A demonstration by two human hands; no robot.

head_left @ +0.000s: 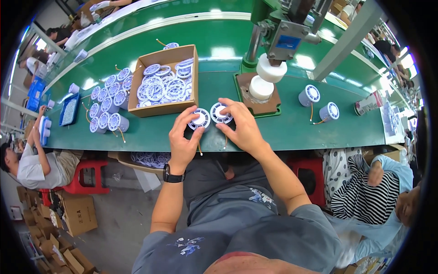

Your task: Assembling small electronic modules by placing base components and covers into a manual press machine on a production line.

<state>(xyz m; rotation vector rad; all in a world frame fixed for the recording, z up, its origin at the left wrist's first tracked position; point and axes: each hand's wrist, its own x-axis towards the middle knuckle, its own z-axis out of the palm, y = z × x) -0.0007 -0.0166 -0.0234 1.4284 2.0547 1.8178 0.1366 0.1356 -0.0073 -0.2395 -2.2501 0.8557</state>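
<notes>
Near the front edge of the green bench, my left hand [182, 142] has its thumb and fingers closed round a pale lilac cylindrical housing [203, 118] with a slotted ring top. A thin wire hangs from its near side. Just to the right, my right hand [247, 129] grips a second, similar housing [217, 114] between thumb and fingers, and a wire trails from that one too. The two housings stand upright side by side, almost touching. Beyond my right hand is a green press [252, 64], its white round head [272, 68] above a white round block [261, 87].
A cardboard box [195, 86] of slotted rings stands beyond my left hand. Several wired housings [109, 105] cluster left of it; two more [310, 95] stand right of the press. A blue tray [70, 109] lies far left. People sit at both sides.
</notes>
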